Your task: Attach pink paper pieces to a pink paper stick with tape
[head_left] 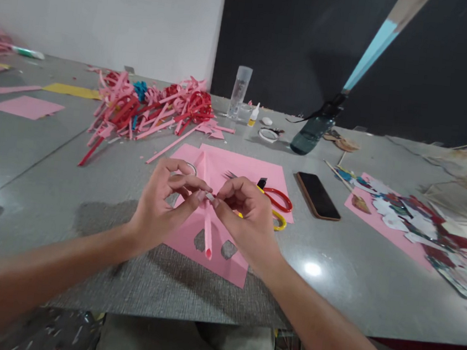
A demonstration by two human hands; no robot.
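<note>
My left hand (173, 188) and my right hand (246, 210) meet over the pink paper, thumbs and fingers pinched together. Between their fingertips is a small whitish strip (210, 197); its material is too small to make out. A narrow folded pink paper stick (208, 231) runs below the fingertips, its red open end toward me. Under both hands lies a pink sheet (227, 272) with two cut holes. Red-handled scissors (279, 199) and a yellow handle (280, 221) lie just beyond my right hand, partly hidden by it. A ring-shaped edge shows behind my left fingers.
A heap of pink and red paper strips (153, 105) lies back left. Behind the sheet stand a clear bottle (239, 92) and a small glue bottle (253, 115). To the right are a phone (318, 196), a dark tilted bottle (313, 132) and paper scraps (405, 212).
</note>
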